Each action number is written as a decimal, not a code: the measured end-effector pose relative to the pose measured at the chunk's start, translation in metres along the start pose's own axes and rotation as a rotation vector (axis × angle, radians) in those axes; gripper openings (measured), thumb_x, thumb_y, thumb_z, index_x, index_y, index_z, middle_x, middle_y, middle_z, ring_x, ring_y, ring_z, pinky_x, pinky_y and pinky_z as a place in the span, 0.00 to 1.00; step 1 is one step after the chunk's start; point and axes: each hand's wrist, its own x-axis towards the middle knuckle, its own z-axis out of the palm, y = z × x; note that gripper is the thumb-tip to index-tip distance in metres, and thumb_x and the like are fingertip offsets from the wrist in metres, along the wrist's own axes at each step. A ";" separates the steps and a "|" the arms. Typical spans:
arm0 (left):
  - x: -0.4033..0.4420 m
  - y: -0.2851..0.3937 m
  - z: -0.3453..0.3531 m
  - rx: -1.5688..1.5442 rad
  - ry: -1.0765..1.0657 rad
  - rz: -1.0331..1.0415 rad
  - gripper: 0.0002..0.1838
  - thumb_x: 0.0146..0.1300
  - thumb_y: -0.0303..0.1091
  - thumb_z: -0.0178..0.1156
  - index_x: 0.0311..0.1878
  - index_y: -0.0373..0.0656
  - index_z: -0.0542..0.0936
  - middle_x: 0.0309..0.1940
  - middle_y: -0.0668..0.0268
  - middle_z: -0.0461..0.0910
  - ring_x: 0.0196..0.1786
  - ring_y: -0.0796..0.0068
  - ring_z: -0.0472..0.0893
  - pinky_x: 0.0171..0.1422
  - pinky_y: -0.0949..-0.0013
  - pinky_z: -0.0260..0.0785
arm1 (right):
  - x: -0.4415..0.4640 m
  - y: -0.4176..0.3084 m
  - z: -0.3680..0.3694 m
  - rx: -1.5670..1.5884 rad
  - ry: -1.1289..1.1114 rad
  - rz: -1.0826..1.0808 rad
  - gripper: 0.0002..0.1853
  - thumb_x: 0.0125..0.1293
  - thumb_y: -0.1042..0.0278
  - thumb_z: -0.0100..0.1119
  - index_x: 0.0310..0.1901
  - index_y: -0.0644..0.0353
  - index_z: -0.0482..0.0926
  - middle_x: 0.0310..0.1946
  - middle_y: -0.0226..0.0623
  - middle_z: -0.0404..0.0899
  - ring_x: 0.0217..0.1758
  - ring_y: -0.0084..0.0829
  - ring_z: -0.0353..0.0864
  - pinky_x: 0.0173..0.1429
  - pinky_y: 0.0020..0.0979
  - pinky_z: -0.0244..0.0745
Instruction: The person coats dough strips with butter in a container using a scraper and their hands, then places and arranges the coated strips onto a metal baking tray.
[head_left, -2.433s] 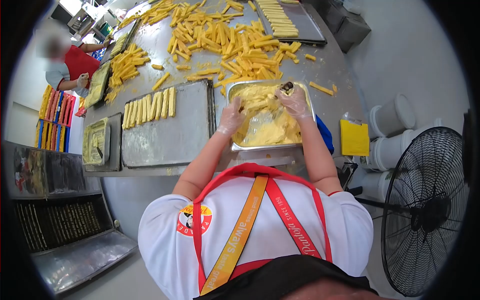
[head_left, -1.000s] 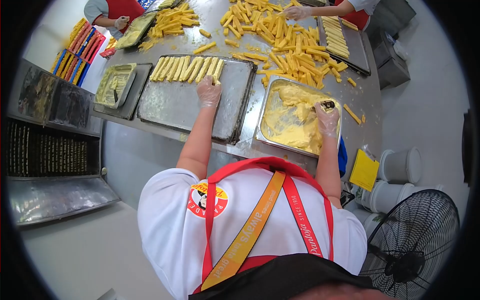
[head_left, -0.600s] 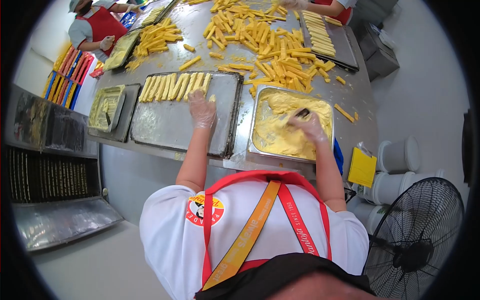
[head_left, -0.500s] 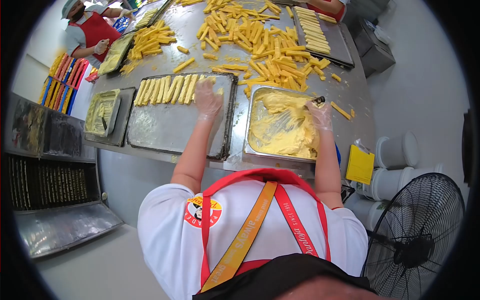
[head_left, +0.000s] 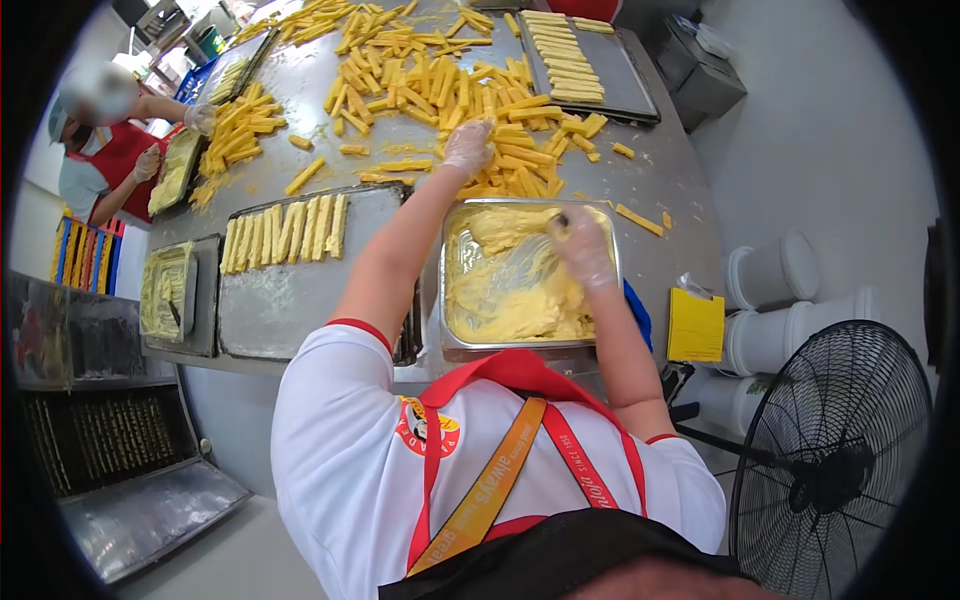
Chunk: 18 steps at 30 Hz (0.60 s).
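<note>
My left hand (head_left: 470, 148), in a clear glove, reaches into the heap of yellow sticks (head_left: 415, 85), its fingers closed on a stick at the near side. In the metal pan (head_left: 452, 325) lies pale yellow cream (head_left: 520, 300). Over the pan's right part my gloved right hand (head_left: 583, 248), slightly blurred, is closed round a dark-handled tool (head_left: 562, 222); its working end cannot be made out. Left of the pan, a row of cream-coated sticks (head_left: 285, 232) lies along the far side of a dark baking tray (head_left: 275, 315).
A smaller cream pan (head_left: 168, 290) sits at far left. Another tray of coated sticks (head_left: 565, 60) is at back right. A co-worker (head_left: 110, 150) stands across the left side. A black fan (head_left: 830, 460), white buckets (head_left: 770, 270) and a yellow clipboard (head_left: 695, 325) are at right.
My left hand has left the row on the tray and moved to the stick heap. My right hand has shifted over the cream with the tool. The view has swung right.
</note>
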 end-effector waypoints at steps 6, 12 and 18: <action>0.023 -0.008 0.025 0.158 -0.112 -0.012 0.10 0.58 0.32 0.56 0.43 0.44 0.80 0.39 0.54 0.82 0.45 0.54 0.81 0.47 0.56 0.74 | -0.006 0.013 0.001 0.502 -0.342 0.245 0.14 0.56 0.62 0.67 0.39 0.61 0.80 0.32 0.40 0.81 0.38 0.31 0.80 0.46 0.33 0.75; -0.039 -0.018 -0.032 -0.190 0.272 0.112 0.13 0.57 0.38 0.60 0.43 0.44 0.81 0.35 0.52 0.82 0.40 0.49 0.80 0.43 0.54 0.72 | -0.007 0.006 -0.005 0.096 -0.094 -0.065 0.12 0.55 0.66 0.64 0.38 0.61 0.79 0.35 0.51 0.80 0.40 0.50 0.79 0.46 0.39 0.76; -0.160 0.045 -0.087 -0.691 0.163 0.008 0.15 0.53 0.34 0.62 0.45 0.45 0.84 0.35 0.48 0.81 0.39 0.49 0.81 0.44 0.58 0.74 | 0.009 0.019 -0.027 0.124 -0.317 0.257 0.20 0.52 0.54 0.70 0.40 0.62 0.80 0.34 0.44 0.82 0.41 0.38 0.82 0.48 0.37 0.76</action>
